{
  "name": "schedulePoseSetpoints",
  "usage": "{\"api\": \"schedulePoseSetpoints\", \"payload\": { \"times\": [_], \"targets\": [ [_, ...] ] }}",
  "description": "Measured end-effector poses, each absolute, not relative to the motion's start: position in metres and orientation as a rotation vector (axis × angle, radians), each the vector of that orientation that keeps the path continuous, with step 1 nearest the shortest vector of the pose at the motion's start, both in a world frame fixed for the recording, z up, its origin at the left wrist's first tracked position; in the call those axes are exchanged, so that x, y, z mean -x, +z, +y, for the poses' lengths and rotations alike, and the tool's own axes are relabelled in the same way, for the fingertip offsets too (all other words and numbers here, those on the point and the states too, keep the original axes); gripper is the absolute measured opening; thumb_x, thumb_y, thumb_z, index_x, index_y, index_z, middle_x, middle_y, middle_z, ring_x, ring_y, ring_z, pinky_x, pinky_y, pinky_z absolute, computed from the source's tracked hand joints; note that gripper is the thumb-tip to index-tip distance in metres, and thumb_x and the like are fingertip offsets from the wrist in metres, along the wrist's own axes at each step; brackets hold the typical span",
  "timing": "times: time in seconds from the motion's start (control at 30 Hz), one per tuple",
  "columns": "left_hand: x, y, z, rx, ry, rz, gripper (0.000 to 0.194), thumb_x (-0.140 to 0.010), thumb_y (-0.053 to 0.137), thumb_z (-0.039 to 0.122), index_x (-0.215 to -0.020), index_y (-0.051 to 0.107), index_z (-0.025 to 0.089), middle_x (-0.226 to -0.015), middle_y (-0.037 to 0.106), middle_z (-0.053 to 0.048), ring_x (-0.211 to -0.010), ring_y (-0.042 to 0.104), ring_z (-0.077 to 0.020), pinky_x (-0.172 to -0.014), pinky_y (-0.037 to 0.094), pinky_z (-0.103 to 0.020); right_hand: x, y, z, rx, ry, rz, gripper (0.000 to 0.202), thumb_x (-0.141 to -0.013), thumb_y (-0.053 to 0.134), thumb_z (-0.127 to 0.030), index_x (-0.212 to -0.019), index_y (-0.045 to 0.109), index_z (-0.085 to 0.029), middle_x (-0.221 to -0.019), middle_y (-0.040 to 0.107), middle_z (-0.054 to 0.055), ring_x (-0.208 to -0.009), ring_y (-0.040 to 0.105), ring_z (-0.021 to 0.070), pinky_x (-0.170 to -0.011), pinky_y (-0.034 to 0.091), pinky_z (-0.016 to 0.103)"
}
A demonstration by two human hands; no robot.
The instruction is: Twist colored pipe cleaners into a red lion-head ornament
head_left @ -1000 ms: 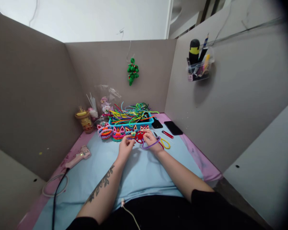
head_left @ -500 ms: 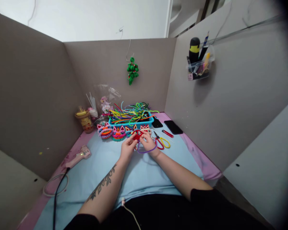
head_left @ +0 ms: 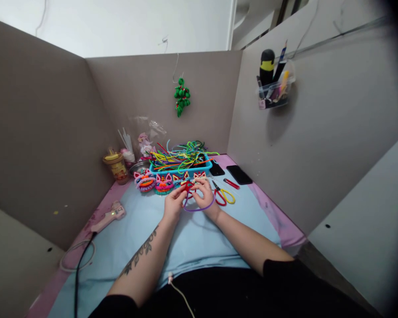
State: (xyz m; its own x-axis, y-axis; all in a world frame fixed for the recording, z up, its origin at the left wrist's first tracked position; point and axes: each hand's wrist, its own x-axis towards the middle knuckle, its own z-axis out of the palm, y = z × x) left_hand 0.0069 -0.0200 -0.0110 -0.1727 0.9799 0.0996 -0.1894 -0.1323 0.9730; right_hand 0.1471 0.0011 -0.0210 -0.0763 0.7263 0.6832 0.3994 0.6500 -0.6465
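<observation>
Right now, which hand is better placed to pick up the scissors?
Probably the right hand: the scissors lie just to its right, while the left hand is farther off, pinching the red piece. A purple strand arcs by the right hand, so it might snag.

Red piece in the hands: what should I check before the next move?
1. Red piece held by left hand: ok, pinched in the fingers.
2. Right hand gripping it too: cannot tell, too small.
3. Purple strand clear of the right hand: not ok, it loops across it in this view.
4. Scissors laid down: ok, on the cloth.
5. Pink glue gun cool: cannot tell.
</observation>
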Motion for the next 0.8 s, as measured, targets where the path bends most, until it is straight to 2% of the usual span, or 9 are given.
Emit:
{"api": "schedulePoseSetpoints", "payload": {
  "times": [0.13, 0.23, 0.37, 0.53, 0.63, 0.73, 0.8],
  "targets": [
    [-0.006, -0.013, -0.019, -1.034, 1.512, 1.107, 0.048, -0.061, 0.072, 0.034, -0.103, 0.065, 0.011, -0.064, 0.063, -0.001, -0.042, 0.038, -0.0033, -0.037, 0.025, -0.017, -0.145, -0.019, -0.009, 0.9, 0.204, -1.835, 0.013, -0.076, 0.056, -0.019, -0.085, 0.063, -0.024, -0.099, 0.05, 0.007, -0.102, 0.044, 0.0246, -0.096, 0.033, 0.045],
    [-0.006, -0.014, -0.019, -0.998, 1.496, 1.088, 0.052, -0.06, 0.073, 0.035, -0.105, 0.064, 0.011, -0.061, 0.062, 0.0, -0.039, 0.037, -0.0026, -0.038, 0.026, -0.017, -0.141, -0.021, -0.013, 0.857, 0.129, -2.001, 0.021, -0.074, 0.057, -0.017, -0.092, 0.063, -0.026, -0.099, 0.051, 0.007, -0.101, 0.042, 0.0252, -0.094, 0.032, 0.046],
    [-0.006, -0.015, -0.019, -0.945, 1.478, 1.048, 0.055, -0.057, 0.075, 0.034, -0.106, 0.064, 0.011, -0.063, 0.063, -0.001, -0.042, 0.041, -0.0038, -0.04, 0.03, -0.018, -0.138, -0.026, -0.014, 0.795, 0.16, -2.109, 0.018, -0.08, 0.052, -0.019, -0.091, 0.064, -0.026, -0.096, 0.054, 0.006, -0.096, 0.044, 0.0232, -0.09, 0.035, 0.043],
    [-0.007, -0.016, -0.017, -0.966, 1.471, 1.103, 0.05, -0.059, 0.074, 0.034, -0.104, 0.065, 0.012, -0.066, 0.064, -0.001, -0.038, 0.035, -0.0012, -0.037, 0.027, -0.017, -0.141, -0.025, -0.013, 0.773, 0.165, -2.083, 0.022, -0.084, 0.046, -0.019, -0.1, 0.06, -0.024, -0.104, 0.057, 0.008, -0.099, 0.047, 0.0238, -0.09, 0.036, 0.044],
    [-0.006, -0.019, -0.016, -0.946, 1.483, 1.071, 0.051, -0.059, 0.074, 0.034, -0.104, 0.065, 0.012, -0.072, 0.067, -0.004, -0.042, 0.044, -0.0037, -0.04, 0.032, -0.017, -0.142, -0.021, -0.013, 0.763, 0.167, -2.103, 0.024, -0.081, 0.05, -0.02, -0.102, 0.06, -0.025, -0.105, 0.055, 0.007, -0.1, 0.047, 0.0237, -0.091, 0.036, 0.044],
    [-0.007, -0.02, -0.015, -0.899, 1.503, 1.021, 0.051, -0.056, 0.076, 0.031, -0.102, 0.065, 0.012, -0.079, 0.069, -0.006, -0.057, 0.057, -0.0097, -0.052, 0.043, -0.02, -0.141, -0.019, -0.014, 0.721, 0.189, -2.154, 0.022, -0.08, 0.052, -0.018, -0.097, 0.063, -0.026, -0.101, 0.055, 0.006, -0.098, 0.047, 0.0222, -0.088, 0.038, 0.041],
    [-0.007, -0.02, -0.015, -0.884, 1.508, 1.002, 0.049, -0.055, 0.077, 0.03, -0.1, 0.066, 0.012, -0.083, 0.069, -0.007, -0.066, 0.061, -0.0126, -0.06, 0.046, -0.022, -0.14, -0.019, -0.014, 0.685, 0.207, -2.168, 0.021, -0.081, 0.05, -0.017, -0.093, 0.064, -0.026, -0.1, 0.056, 0.005, -0.098, 0.047, 0.0212, -0.088, 0.039, 0.04]
  ]
}}
